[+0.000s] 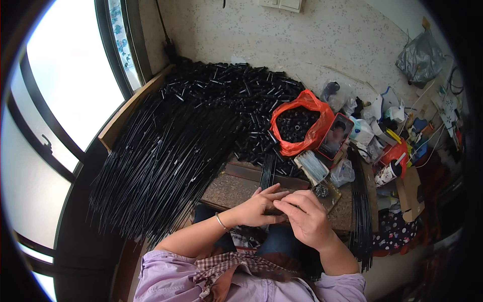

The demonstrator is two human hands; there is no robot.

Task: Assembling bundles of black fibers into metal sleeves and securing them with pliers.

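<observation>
My left hand (259,207), with a bangle on its wrist, is held palm down at the near edge of the brown work table (239,187). Its fingers and thumb are stretched out and apart, over the near end of a small bundle of thin black rods (268,171). Close against its fingertips, my right hand (306,214) has thumb and forefinger pinched together. Whatever lies in that pinch is too small or hidden to name. An orange-red plastic bag (326,117) full of small black parts (294,126) stands open beyond my hands.
Long black rods (161,156) cover the left side, with a heap of short black tubular pieces (221,83) behind. To the right are a phone (335,136), an open box of thin pale sticks (313,166), another rod bundle (359,201), a patterned cup (386,173) and clutter.
</observation>
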